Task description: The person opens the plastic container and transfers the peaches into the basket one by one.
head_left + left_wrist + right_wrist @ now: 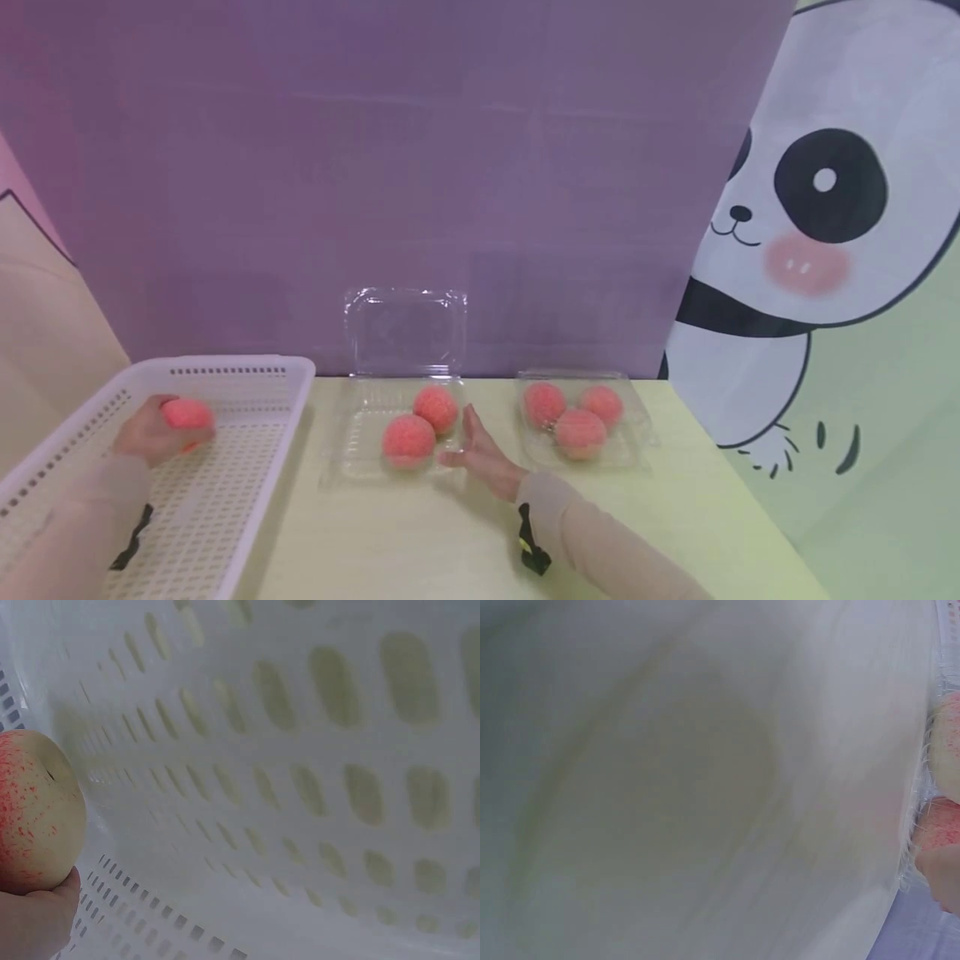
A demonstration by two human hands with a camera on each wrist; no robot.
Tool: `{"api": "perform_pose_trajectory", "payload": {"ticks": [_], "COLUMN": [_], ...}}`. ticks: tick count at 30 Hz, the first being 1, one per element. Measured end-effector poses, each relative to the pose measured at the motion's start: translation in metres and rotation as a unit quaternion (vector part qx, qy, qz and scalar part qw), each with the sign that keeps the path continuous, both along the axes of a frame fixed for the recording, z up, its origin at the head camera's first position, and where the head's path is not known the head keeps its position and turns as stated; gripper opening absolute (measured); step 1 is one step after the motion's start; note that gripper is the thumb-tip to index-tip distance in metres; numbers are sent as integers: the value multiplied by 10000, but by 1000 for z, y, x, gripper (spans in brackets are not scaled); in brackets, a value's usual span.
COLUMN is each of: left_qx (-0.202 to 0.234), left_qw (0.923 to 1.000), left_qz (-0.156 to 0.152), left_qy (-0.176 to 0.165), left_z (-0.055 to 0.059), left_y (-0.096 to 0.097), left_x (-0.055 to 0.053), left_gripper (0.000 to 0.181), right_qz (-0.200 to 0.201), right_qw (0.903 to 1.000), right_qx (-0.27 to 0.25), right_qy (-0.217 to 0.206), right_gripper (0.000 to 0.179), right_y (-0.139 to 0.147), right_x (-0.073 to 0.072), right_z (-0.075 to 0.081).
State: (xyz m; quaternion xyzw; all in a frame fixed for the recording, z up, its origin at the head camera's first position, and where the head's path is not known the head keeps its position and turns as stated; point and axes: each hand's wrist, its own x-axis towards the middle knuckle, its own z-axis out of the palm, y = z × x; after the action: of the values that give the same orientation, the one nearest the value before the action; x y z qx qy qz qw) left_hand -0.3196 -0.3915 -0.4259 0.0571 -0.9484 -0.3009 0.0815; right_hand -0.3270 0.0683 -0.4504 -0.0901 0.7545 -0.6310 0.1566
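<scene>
In the head view, my left hand (146,437) grips a peach (189,413) inside the white perforated basket (302,383) on the left. The left wrist view shows that peach (37,810) as pale yellow with red speckles, a fingertip under it. My right hand (489,460) is at the right side of a clear clamshell box (362,437), fingers spread and thumb close to its front corner. Two peaches, one in front (408,440) and one behind (436,408), sit in the box's right half. Its lid (406,293) stands upright at the back.
Another clear clamshell box (628,450) holds three peaches at the right, its lid lowered over them. Both boxes and the basket stand on a pale yellow table (375,542). A purple panel (465,208) rises behind, with a panda mural (892,275) on the right wall.
</scene>
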Motion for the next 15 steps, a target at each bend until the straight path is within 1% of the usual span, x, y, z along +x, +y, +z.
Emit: {"api": "perform_pose_trajectory", "payload": {"ticks": [3,7,10,12,15], "left_qx": [6,-47,-127,-173,-260], "left_qw": [10000,9996,9995,9995,9991], "left_qz": [-74,-174,-147,-108,-85], "left_qy": [34,215,249,235,309], "left_z": [1,1,0,0,-1], "left_y": [-1,-2,-1,-1,-1], "left_x": [0,0,-1,-1,0], "left_gripper": [84,73,73,77,74], "right_qz": [18,55,38,29,18], "right_qw": [10000,10000,9999,10000,10000], "right_qx": [-21,-81,-92,-77,-63], "right_qy": [2,-15,-21,-8,0], "right_gripper": [100,100,100,100,100], "right_y": [1,1,1,1,1], "right_x": [1,2,2,3,2], "right_z": [2,4,5,5,4]}}
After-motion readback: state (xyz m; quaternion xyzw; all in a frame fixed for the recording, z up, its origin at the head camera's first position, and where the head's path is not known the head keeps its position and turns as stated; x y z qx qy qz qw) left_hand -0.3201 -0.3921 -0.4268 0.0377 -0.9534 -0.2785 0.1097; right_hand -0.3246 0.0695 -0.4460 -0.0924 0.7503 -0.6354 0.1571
